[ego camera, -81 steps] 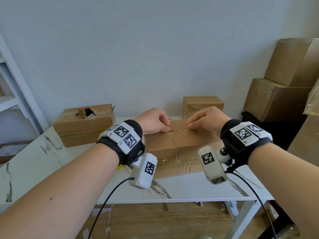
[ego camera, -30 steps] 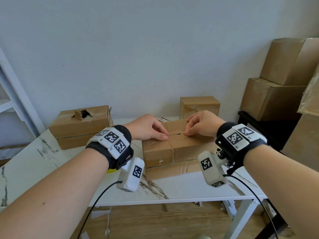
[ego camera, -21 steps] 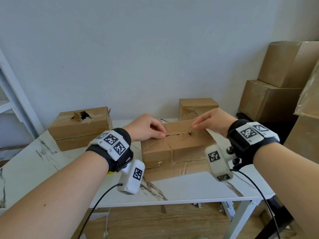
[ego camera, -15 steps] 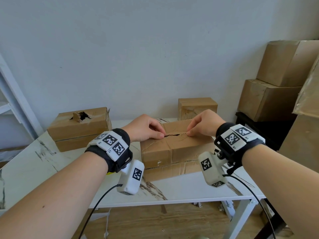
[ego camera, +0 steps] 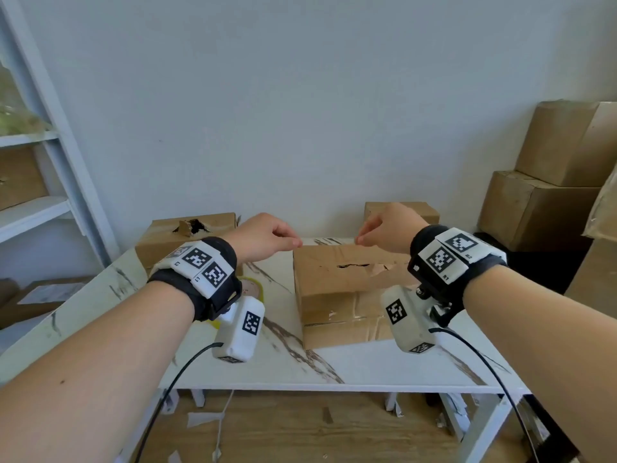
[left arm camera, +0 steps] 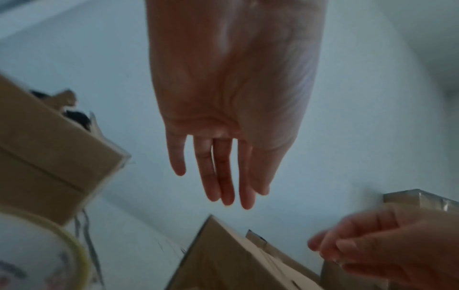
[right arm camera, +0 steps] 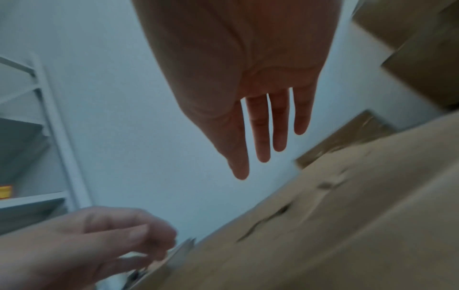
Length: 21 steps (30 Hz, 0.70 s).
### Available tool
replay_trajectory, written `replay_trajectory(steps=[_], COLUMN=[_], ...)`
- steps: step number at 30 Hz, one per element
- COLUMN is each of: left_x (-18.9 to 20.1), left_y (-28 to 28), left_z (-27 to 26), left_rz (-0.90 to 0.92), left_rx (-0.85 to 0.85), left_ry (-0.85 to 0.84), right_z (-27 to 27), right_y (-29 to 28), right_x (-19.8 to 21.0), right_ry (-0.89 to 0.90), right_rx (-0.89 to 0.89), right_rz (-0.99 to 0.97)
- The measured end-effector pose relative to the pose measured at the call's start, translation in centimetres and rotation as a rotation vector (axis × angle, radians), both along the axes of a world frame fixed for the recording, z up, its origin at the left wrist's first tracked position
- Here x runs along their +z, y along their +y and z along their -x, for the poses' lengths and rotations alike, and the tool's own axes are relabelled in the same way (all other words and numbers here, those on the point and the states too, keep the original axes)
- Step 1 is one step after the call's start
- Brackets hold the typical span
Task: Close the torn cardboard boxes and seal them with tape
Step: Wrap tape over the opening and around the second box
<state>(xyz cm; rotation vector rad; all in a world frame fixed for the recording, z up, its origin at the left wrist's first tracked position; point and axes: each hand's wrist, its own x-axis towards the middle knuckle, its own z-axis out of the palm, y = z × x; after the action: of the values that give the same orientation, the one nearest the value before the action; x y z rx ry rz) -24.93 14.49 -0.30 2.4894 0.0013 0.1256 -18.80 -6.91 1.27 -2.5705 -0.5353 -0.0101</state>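
Two hands, left (ego camera: 263,236) and right (ego camera: 389,230), hover with relaxed, empty grips above the torn cardboard box (ego camera: 344,289) at centre frame on the bench (ego camera: 334,365), tape roll (ego camera: 252,289) lower left.

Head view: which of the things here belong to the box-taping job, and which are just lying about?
Job:
torn box below the hands
box with a hole at back left
tape roll under the left wrist

Lying about:
small box at back
stacked boxes
shelf
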Motion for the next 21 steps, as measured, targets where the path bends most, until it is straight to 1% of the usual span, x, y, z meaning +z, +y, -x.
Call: replay_trajectory(steps=[3,5,9,11,15,18,21], left_x=[-0.3,-1.0,-2.7,-3.7,-5.2,-6.1,-6.2], left_y=[1.8,2.9,4.2,4.4,4.6,4.6,4.6], left_z=[1.5,2.5,3.5,3.4,2.7,2.1,1.4], left_rz=[-0.119,-0.21,-0.266,-0.295,-0.326,-0.294,-0.31], left_rx=[0.045,0.062,0.063,0.067,0.058,0.017,0.083], left_ry=[0.046,0.119,0.292,0.333,0.349,0.361,0.299], right_z=[1.8,2.7,3.6,3.7,3.5,3.3,3.2], right_y=[3.6,5.8,8.8,9.6,10.1,10.0,9.8], right_x=[-0.5,-1.1,-1.7,-1.9,-2.0,-1.9,-1.8], right_ry=[0.002,0.002,0.019,0.034,0.043,0.049,0.029], right_rx=[0.115,0.169,0.227,0.231,0.224,0.22,0.217], right_rz=[0.011,0.019,0.045,0.065,0.055,0.03,-0.004])
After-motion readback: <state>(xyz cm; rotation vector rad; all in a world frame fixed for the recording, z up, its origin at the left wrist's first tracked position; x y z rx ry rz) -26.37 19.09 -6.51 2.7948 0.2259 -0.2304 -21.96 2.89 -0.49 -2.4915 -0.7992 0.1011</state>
